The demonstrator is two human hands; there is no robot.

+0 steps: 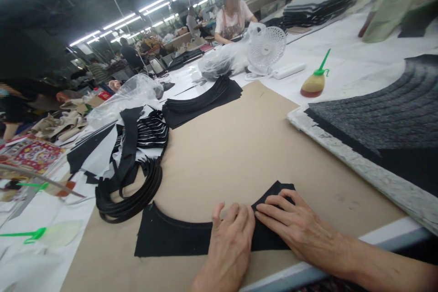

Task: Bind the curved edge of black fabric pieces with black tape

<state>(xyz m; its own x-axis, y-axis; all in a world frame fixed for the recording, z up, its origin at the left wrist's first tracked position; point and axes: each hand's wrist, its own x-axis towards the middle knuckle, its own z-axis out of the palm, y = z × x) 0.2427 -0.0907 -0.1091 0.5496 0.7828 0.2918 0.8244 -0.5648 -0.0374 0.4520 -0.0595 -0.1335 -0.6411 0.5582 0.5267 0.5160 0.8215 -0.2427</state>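
From the head view, both hands are down flat on a black curved fabric piece (171, 237) that lies on a sheet of brown paper (239, 146) at the near edge of the tabletop (342, 59). The left hand (229, 246) is spread open, palm pressing on the middle of the arc and gripping nothing. The right hand (301, 228) is just beside it, fingers stretched out flat over the right-hand end of the cloth, also holding nothing, only bearing down. The fingertips of the two hands nearly meet. To the left, a coil of black curved strips (130, 200) sits touching the paper's edge, near the cloth's left end. Further back are a stack of black cut pieces (201, 100), a clear plastic bag (126, 98), a small white fan (266, 48) and a bottle with a green nozzle (315, 82), all well apart from the hands. A grey textured mat (386, 109) lies off to the right. The risk as I read it: the left end is unpinned, so uneven pressure could skate the cloth over the smooth paper or push a crease up between the hands.
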